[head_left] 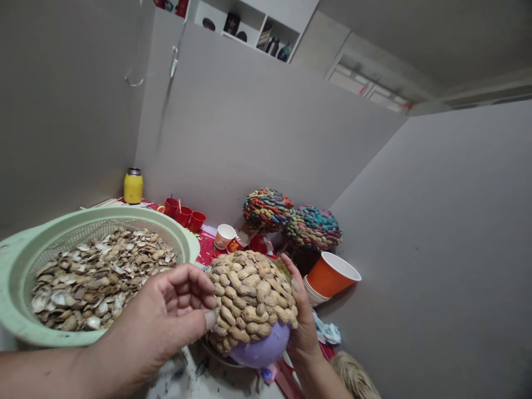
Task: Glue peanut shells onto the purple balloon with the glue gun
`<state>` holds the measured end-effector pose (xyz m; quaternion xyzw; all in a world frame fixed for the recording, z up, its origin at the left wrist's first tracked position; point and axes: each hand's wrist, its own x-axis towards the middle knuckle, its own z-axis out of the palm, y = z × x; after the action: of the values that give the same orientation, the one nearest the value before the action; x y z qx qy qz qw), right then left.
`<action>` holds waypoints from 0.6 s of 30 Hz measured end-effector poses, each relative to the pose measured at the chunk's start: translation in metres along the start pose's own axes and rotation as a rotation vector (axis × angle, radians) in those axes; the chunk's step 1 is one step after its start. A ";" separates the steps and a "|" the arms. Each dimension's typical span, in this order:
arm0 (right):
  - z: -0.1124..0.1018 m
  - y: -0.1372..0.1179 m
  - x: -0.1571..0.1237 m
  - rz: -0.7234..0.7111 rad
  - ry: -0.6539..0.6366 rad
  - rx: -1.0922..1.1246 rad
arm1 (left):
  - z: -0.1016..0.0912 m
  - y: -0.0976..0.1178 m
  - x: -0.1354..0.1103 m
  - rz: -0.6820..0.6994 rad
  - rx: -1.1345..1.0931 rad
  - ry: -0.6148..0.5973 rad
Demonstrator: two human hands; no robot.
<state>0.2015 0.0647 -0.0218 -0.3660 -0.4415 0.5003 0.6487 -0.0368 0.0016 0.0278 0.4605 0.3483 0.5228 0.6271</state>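
A purple balloon stands in front of me, its upper part covered with rows of tan peanut shells. Its lower front shows bare purple. My right hand holds it from the right side, fingers wrapped behind the edge. At its left side is my left hand, with curled fingertips and thumb against the shells. Any small piece between those fingertips is hidden from me. Under the balloon, a dark round rim shows in part. Left of my hands, a pale green colander holds many loose peanut shells.
Two multicoloured shell-covered balls stand at the back, against the wall. Red cups, a white paper cup and a yellow jar line the table's rear. An orange paper tub leans at right, near the wall.
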 end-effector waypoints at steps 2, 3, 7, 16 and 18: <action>0.002 -0.001 -0.002 -0.025 0.008 -0.024 | 0.000 0.000 0.000 -0.004 0.001 -0.001; 0.002 -0.001 -0.003 -0.029 0.015 -0.030 | 0.000 0.000 0.000 -0.005 0.002 -0.003; 0.002 0.000 -0.003 -0.005 -0.012 -0.005 | 0.002 -0.003 -0.001 0.032 0.035 -0.020; -0.003 -0.003 0.001 -0.028 -0.059 -0.013 | 0.014 0.002 -0.008 0.593 0.746 -0.064; -0.004 -0.004 0.001 -0.036 -0.081 -0.027 | 0.019 0.003 -0.008 0.687 0.848 -0.097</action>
<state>0.2063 0.0641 -0.0189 -0.3463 -0.4807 0.4970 0.6340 -0.0219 -0.0101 0.0362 0.7837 0.3288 0.4897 0.1948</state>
